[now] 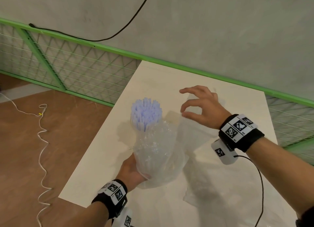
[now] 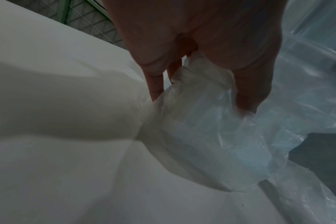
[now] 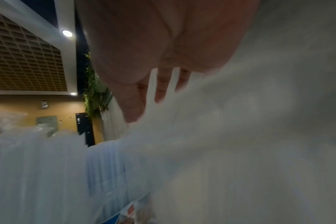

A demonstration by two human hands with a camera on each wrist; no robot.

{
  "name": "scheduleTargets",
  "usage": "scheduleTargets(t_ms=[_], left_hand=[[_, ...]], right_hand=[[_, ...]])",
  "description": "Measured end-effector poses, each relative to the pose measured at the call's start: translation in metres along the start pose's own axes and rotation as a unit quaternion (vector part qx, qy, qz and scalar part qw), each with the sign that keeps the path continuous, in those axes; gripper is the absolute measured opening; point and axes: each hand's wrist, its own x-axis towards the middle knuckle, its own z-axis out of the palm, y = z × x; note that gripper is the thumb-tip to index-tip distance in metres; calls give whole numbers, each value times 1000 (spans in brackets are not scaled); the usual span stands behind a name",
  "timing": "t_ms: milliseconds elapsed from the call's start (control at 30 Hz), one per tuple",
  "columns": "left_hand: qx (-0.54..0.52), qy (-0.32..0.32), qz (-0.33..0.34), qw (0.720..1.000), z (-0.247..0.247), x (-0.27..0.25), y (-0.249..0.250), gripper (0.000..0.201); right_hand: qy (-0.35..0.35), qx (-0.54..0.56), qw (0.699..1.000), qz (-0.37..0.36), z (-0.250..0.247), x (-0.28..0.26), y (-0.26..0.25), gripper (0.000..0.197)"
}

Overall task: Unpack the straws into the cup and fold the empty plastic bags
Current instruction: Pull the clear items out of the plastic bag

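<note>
A bundle of pale blue-white straws (image 1: 146, 113) stands upright, its top poking out of a crinkled clear plastic bag (image 1: 158, 152). My left hand (image 1: 135, 171) grips the bottom of this bag just above the white table (image 1: 102, 160); in the left wrist view the fingers (image 2: 155, 84) curl into the plastic bag (image 2: 211, 133). My right hand (image 1: 184, 102) hovers to the right of the straw tops, fingers spread and loosely bent, holding nothing that I can make out. Its wrist view is blurred: straight fingers (image 3: 161, 89) above the straws (image 3: 105, 166). I cannot make out a cup.
More clear plastic film lies flat on the table under my right hand (image 1: 193, 130), and another piece near the front (image 1: 195, 191). A green mesh fence (image 1: 76, 68) runs behind the table. A white cord (image 1: 41, 141) trails over the wooden floor at left.
</note>
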Motion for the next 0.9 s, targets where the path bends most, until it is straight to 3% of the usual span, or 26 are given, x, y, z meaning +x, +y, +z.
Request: scheduleTargets(t_ms=[167, 233, 333, 467, 567, 767, 900], left_hand=[[-17, 2, 7, 1000, 1, -1, -1, 76], [-19, 1, 9, 1000, 0, -1, -1, 76], [-25, 2, 9, 1000, 0, -2, -1, 77], [-35, 3, 14, 999, 0, -3, 0, 77], [-37, 2, 17, 999, 0, -3, -1, 76], [-34, 6, 7, 999, 1, -3, 1, 77], [-25, 7, -1, 1000, 1, -3, 1, 73]], right_hand=[[120, -10, 985, 125, -20, 3, 41, 5], [75, -24, 980, 182, -19, 4, 61, 11], [-15, 2, 984, 179, -4, -1, 73, 44], [-30, -37, 980, 193, 6, 0, 63, 76], [-41, -67, 977, 201, 8, 4, 63, 81], [-18, -119, 966, 230, 2, 21, 69, 73], [-100, -194, 957, 190, 5, 19, 69, 82]])
